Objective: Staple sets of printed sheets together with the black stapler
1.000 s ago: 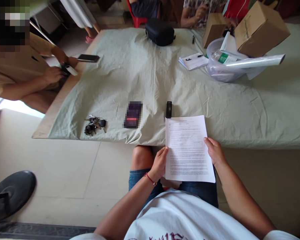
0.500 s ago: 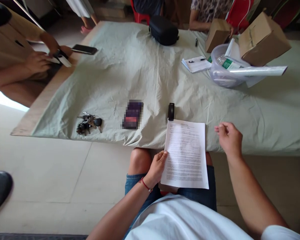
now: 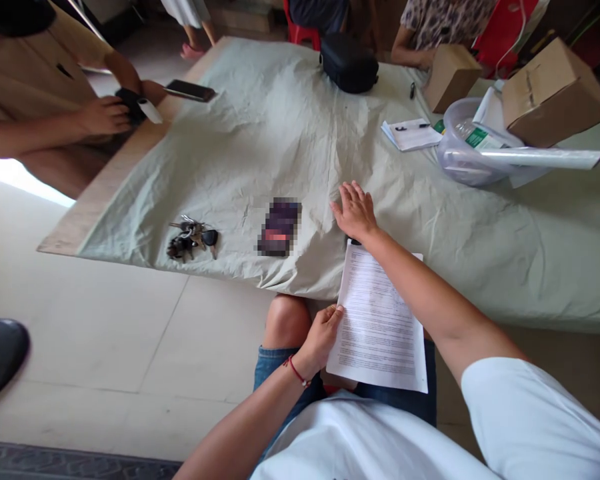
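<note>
Green cloth (image 3: 300, 133) spread over table. Printed sheet (image 3: 380, 327) held at near edge, above lap. Left hand (image 3: 320, 337) closed on sheet's 9 o'clock edge, thumb on top. Right hand (image 3: 355, 212) laid flat, fingers spread, at sheet's 12 o'clock; nothing seen gripped. Keys (image 3: 190, 239) at 9 o'clock of right hand.

A single head-worn camera looked forward and steeply down from close above the lap, facing twelve o'clock across the cloth-covered table (image 3: 290, 133); floor lay toward nine o'clock. No second view existed.
</note>
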The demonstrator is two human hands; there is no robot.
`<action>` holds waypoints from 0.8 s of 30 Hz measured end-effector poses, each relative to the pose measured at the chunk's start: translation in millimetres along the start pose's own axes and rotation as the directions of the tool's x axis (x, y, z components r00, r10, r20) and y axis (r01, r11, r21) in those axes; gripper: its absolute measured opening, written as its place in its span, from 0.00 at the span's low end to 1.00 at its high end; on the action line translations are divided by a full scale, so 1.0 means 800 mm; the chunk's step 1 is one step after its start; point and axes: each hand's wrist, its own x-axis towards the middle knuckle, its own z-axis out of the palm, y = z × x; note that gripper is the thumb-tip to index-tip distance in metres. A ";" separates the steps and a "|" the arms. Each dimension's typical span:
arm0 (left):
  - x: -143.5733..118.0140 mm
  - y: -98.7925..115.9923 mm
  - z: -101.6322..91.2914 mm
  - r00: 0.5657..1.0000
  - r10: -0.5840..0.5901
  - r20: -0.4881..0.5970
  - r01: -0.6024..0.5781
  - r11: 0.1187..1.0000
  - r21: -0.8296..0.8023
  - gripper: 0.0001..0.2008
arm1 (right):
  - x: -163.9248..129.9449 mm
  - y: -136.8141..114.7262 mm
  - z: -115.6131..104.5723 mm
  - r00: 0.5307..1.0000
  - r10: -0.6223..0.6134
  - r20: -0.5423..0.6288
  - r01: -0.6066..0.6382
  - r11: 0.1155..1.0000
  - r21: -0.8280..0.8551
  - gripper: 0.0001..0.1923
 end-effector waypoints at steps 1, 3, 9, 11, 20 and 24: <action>0.000 0.000 -0.001 1.000 -0.002 -0.001 0.002 1.000 -0.002 0.26 | -0.001 -0.005 0.003 0.999 0.020 0.039 -0.019 0.999 -0.033 0.33; 0.002 -0.002 -0.001 1.000 -0.012 0.002 0.012 1.000 -0.011 0.26 | -0.006 -0.011 0.008 0.997 0.040 0.068 -0.035 0.996 -0.086 0.31; 0.004 -0.008 -0.004 0.999 -0.047 0.024 0.049 0.994 -0.101 0.25 | -0.019 -0.013 0.015 0.999 -0.004 -0.040 -0.001 0.991 -0.131 0.29; 0.002 -0.006 -0.005 0.997 -0.071 0.041 0.077 0.987 -0.142 0.24 | -0.020 -0.013 0.015 0.998 -0.024 -0.059 0.016 0.991 -0.135 0.28; -0.019 -0.012 -0.005 0.935 -0.315 0.161 0.334 0.936 -0.110 0.30 | -0.023 -0.010 0.019 0.991 -0.045 -0.124 0.031 0.993 -0.110 0.26; -0.019 -0.009 -0.010 0.934 -0.333 0.129 0.339 0.940 -0.032 0.28 | -0.008 -0.001 0.015 0.977 -0.031 -0.210 0.034 0.999 0.010 0.25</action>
